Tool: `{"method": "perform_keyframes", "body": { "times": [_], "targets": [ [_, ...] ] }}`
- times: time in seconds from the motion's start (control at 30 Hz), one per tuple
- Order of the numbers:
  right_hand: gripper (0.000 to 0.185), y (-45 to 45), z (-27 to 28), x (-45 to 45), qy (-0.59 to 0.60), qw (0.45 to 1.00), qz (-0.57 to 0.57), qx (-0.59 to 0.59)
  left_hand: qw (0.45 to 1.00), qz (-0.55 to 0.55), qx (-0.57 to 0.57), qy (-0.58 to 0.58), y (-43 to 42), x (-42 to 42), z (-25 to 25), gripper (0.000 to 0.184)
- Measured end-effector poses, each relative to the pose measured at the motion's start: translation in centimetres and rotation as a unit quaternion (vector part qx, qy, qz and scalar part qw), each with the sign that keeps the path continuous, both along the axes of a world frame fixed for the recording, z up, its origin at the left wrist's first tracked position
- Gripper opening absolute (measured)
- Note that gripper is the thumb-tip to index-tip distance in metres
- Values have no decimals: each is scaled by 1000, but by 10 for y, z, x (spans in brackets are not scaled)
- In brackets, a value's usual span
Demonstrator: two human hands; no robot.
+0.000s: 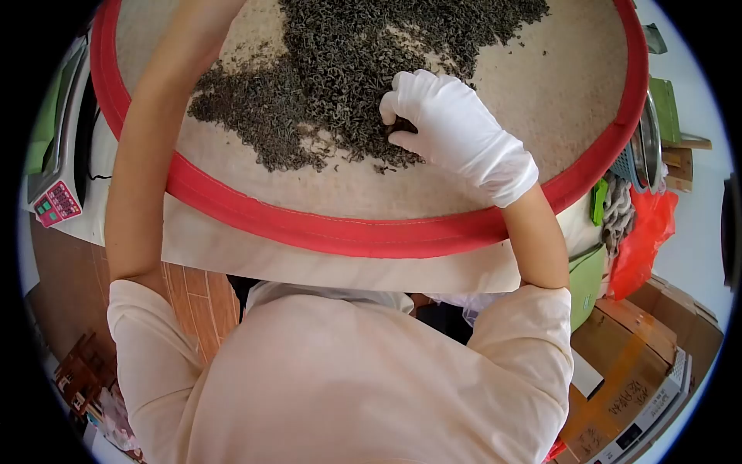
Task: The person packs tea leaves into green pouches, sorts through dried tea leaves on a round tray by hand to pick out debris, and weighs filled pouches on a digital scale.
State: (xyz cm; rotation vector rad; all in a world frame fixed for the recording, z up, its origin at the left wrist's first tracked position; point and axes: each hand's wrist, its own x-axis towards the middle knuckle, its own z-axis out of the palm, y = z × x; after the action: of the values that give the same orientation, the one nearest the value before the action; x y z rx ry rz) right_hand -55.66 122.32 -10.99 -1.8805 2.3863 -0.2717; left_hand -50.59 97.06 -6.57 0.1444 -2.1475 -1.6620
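Observation:
My right hand [452, 127], in a white glove, rests at the near right edge of a heap of dark, curled dried tea leaves [340, 69]. Its fingers are bent, and a gap shows between thumb and forefinger with leaves visible there. The leaves lie on a large round tray [572, 100] with a pale woven base and a red cloth rim. My bare left forearm [154, 131] reaches across the tray's left side, its hand beyond the top edge of the view.
At the left stands a scale with a pink and green keypad [58, 203]. To the right are a red plastic bag [645, 236], a green bag [587, 282] and cardboard boxes [618, 371]. The tray sits on a pale-covered table [332, 267].

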Motion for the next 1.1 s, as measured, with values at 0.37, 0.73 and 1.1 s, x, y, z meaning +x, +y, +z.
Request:
{"method": "perform_keyframes", "body": {
  "times": [0.37,0.73,1.1],
  "targets": [
    [10,6,19,-10,-269,954,-94,-88,979,-167,84,-81,9,8,-11,35],
    [15,0,25,-10,-353,894,-157,-225,779,-314,421,-342,48,17,-36,49],
    [40,12,-10,-33,-199,964,-79,-155,814,-249,460,-252,29,9,-41,46]
  ]
}}
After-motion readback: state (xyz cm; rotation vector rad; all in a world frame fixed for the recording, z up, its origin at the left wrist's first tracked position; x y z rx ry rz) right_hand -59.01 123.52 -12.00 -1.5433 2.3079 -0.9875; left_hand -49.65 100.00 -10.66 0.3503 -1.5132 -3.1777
